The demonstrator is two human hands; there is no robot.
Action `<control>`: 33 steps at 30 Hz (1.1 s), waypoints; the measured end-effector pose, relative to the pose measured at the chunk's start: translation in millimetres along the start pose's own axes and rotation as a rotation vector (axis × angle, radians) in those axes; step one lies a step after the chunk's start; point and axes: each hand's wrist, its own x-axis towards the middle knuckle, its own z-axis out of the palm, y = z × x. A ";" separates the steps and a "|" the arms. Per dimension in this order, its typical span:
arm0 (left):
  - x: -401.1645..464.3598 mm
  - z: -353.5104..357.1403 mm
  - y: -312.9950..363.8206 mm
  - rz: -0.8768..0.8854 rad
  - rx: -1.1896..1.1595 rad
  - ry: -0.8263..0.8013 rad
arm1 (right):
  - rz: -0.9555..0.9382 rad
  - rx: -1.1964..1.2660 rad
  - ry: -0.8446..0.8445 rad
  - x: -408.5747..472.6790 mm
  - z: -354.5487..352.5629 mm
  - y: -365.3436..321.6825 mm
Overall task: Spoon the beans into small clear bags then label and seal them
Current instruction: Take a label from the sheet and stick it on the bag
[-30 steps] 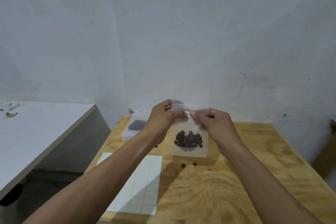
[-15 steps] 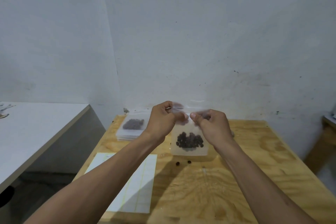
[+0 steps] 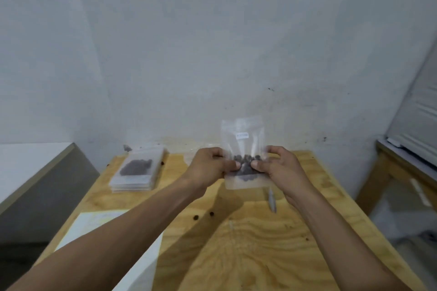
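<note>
I hold one small clear bag (image 3: pixel 243 146) upright above the wooden tabletop (image 3: pixel 248 238), my left hand (image 3: pixel 210 164) and right hand (image 3: pixel 277 164) each pinching its lower part from either side, thumbs on the front. It has one small white label (image 3: pixel 242 135) near its top and a clump of dark beans (image 3: pixel 246 165) low down. Two loose beans (image 3: pixel 203 215) lie on the tabletop, with one stack of bags (image 3: pixel 137 170) at far left and one sheet of labels (image 3: pixel 104 227) under my left forearm.
</note>
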 end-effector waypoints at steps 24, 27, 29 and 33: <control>77.4 190.2 -61.1 0.270 1.017 -0.272 | -0.175 -1.035 0.165 55.8 -135.2 102.4; 82.8 190.6 -56.3 0.251 1.091 -0.323 | -0.155 -1.076 0.141 59.2 -135.5 100.4; 86.8 190.5 -56.6 0.239 1.125 -0.336 | -0.146 -1.104 0.127 60.2 -133.9 100.5; 89.9 189.7 -57.8 0.225 1.142 -0.351 | -0.134 -1.127 0.118 59.6 -132.1 100.9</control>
